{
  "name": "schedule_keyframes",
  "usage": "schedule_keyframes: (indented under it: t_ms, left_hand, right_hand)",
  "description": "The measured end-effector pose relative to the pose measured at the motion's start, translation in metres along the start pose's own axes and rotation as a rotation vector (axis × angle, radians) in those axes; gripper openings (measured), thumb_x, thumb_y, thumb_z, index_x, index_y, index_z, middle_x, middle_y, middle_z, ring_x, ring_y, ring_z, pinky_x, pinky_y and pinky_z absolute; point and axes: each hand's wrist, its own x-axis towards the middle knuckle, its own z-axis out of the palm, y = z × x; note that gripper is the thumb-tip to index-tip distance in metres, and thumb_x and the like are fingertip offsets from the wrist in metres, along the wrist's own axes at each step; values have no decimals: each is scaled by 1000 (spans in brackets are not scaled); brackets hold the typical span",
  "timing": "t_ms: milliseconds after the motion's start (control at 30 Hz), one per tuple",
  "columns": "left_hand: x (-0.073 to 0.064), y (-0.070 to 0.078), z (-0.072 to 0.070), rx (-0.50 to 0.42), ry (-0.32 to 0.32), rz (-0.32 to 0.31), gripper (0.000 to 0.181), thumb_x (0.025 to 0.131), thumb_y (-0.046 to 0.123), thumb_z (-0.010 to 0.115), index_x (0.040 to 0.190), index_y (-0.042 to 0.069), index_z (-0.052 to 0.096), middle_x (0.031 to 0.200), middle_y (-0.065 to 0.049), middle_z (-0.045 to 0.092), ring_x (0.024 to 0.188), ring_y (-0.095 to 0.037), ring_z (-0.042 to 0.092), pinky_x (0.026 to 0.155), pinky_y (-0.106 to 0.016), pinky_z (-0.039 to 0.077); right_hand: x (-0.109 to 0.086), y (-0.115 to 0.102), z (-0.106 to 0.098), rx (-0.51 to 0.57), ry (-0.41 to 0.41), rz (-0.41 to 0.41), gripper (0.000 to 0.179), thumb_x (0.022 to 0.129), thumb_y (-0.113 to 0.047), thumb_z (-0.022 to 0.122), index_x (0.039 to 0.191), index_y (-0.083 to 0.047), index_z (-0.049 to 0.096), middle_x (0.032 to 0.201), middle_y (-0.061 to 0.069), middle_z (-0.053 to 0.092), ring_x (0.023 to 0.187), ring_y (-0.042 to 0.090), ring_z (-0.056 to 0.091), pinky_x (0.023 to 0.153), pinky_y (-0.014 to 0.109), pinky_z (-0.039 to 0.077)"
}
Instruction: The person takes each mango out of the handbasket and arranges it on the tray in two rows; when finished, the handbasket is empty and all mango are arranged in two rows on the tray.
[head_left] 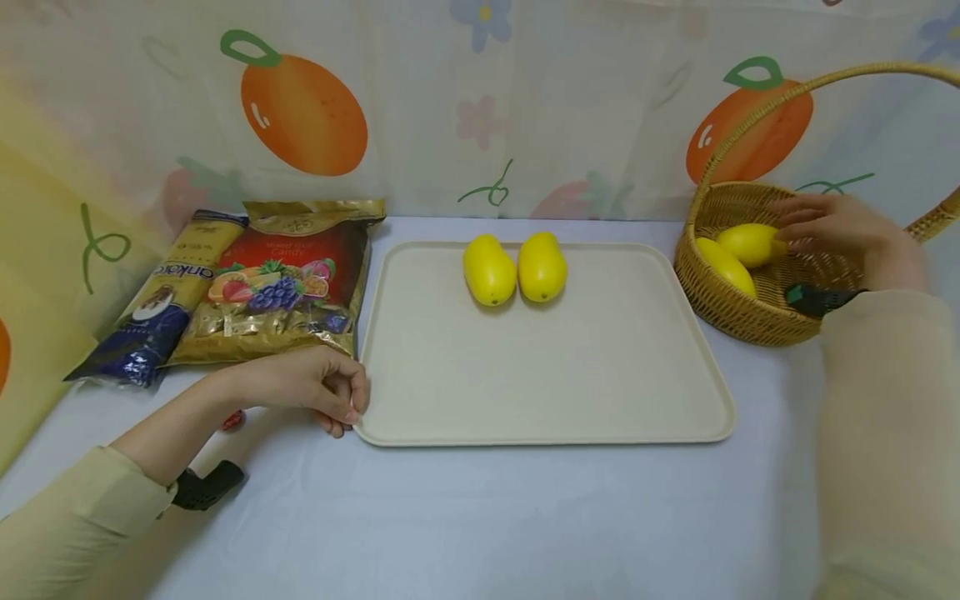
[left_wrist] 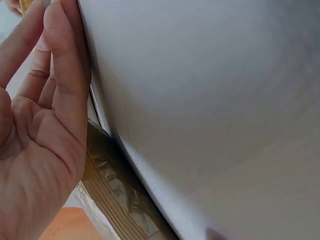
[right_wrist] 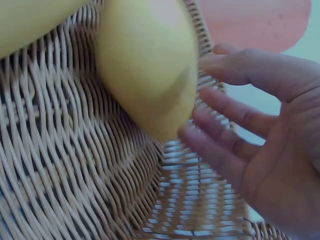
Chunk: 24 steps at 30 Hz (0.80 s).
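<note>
Two yellow lemons lie side by side near the back edge of the beige tray. At the tray's front left corner my left hand pinches the rim between thumb and fingers. On the right, my right hand reaches into the wicker basket, its fingers spread and loosely bent. Its fingertips are right at the tapered end of a lemon. Another lemon rests beside that one in the basket, against the near left wall.
A red and gold candy bag and a blue and gold packet lie left of the tray. A small red item sits under my left forearm. The basket's tall handle arches over my right hand. A fruit-patterned cloth hangs behind.
</note>
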Motion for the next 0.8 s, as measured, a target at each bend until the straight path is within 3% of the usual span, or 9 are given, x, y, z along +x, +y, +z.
schedule_keyframes:
  t_ms: [100, 167, 300, 433, 567, 700, 800]
  left_hand:
    - [0, -1, 0, 1, -2, 6, 21, 89, 15, 72, 94, -4, 63, 79, -12, 71, 70, -13, 70, 65, -26, 60]
    - [0, -1, 0, 0, -3, 9, 21, 89, 15, 72, 94, -4, 63, 79, -13, 70, 70, -13, 70, 65, -26, 60]
    - [0, -1, 0, 1, -3, 8, 22, 89, 15, 72, 93, -4, 63, 79, -12, 70, 70, -13, 70, 65, -26, 60]
    - [0, -2, 0, 2, -4, 10, 22, 89, 15, 72, 94, -4, 63, 79, -12, 70, 70, -13, 70, 65, -26, 60]
    - [0, -2, 0, 6, -1, 12, 21, 89, 15, 72, 94, -4, 63, 79, -12, 70, 70, -14, 70, 65, -26, 60]
    - [0, -2, 0, 15, 3, 10, 21, 89, 15, 72, 93, -3, 64, 79, -13, 71, 70, -13, 70, 65, -26, 60]
    - [0, -1, 0, 16, 4, 6, 21, 89, 15, 72, 93, -3, 64, 79, -13, 71, 70, -13, 70, 65, -26, 60]
  right_hand:
    - [1, -7, 4, -65, -59, 31, 80, 98, -48, 54, 160, -26, 9, 165, 25, 4, 135, 36, 40, 111, 61, 35]
    - [2, -13, 7, -86, -99, 31, 85, 98, -47, 55, 160, -23, 3, 164, 26, -7, 140, 55, 19, 110, 73, 23]
    - [2, -19, 14, -86, -153, 44, 90, 96, -48, 57, 159, -24, -3, 164, 21, -18, 143, 58, 6, 108, 77, 17]
    - [3, -17, 19, -6, -215, 94, 93, 95, -48, 59, 159, -25, -4, 164, 24, -7, 143, 52, 10, 109, 73, 22]
    - [6, -10, 21, -51, -232, 86, 92, 96, -46, 60, 159, -15, 1, 154, 26, 16, 130, 44, 33, 101, 55, 43]
    - [10, -5, 21, -101, -229, 49, 86, 97, -41, 60, 156, -8, 8, 147, 26, 26, 124, 41, 40, 95, 46, 46]
    - [12, -3, 21, -114, -220, 33, 83, 97, -40, 60, 154, -4, 11, 146, 29, 26, 123, 45, 39, 95, 50, 45]
